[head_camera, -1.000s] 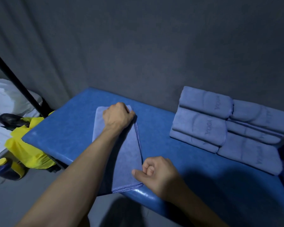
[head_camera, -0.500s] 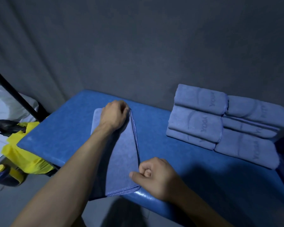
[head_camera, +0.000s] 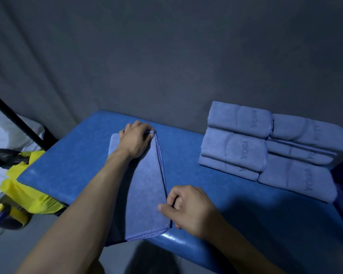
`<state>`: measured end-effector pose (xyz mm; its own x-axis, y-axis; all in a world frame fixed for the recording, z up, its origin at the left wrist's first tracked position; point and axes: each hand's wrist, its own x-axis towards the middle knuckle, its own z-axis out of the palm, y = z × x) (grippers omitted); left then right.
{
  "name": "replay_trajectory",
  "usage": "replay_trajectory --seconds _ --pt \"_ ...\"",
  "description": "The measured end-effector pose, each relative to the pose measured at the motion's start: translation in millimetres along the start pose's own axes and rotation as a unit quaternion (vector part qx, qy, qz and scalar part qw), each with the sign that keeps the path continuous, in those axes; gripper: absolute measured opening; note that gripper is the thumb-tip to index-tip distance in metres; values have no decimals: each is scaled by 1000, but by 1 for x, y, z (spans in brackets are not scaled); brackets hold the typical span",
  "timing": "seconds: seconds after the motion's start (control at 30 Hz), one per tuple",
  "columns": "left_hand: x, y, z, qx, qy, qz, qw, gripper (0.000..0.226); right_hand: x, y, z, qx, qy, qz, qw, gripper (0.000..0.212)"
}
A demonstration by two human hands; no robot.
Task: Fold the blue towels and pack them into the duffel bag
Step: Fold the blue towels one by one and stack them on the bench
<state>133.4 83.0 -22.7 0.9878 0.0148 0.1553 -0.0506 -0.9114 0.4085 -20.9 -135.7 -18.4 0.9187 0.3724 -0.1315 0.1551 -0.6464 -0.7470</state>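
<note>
A blue towel [head_camera: 147, 186] lies folded into a long narrow strip on the blue padded table [head_camera: 77, 155], running from the far side to the near edge. My left hand [head_camera: 136, 140] pinches its far right corner. My right hand [head_camera: 186, 208] pinches the towel's right edge near the near end, thumb on top and fingers curled. A stack of folded blue towels marked YOGA [head_camera: 265, 149] sits at the table's right side. No duffel bag is in view.
A grey curtain [head_camera: 166, 56] hangs behind the table. At the left, below the table, lie yellow fabric [head_camera: 26, 188], a black shoe [head_camera: 6, 155], white material and a black pole [head_camera: 14, 119]. The near table edge is close to my arms.
Both hands have shifted slightly along the towel's right edge. My left hand now pinches the far corner with its fingers spread more. The folded layers sit more closely aligned.
</note>
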Motion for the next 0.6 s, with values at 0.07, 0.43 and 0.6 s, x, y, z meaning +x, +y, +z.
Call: replay_trajectory --seconds 0.07,0.43,0.6 --pt "3 0 0 -10 -2 -9 1000 17 1 1 1 -8 3 -2 1000 33" --pt "10 -7 -10 -63 40 9 997 7 0 1 -2 -13 -16 -6 1000 33" --pt "6 -15 -5 -83 72 38 993 15 -2 -2 -7 -1 -38 -17 999 34"
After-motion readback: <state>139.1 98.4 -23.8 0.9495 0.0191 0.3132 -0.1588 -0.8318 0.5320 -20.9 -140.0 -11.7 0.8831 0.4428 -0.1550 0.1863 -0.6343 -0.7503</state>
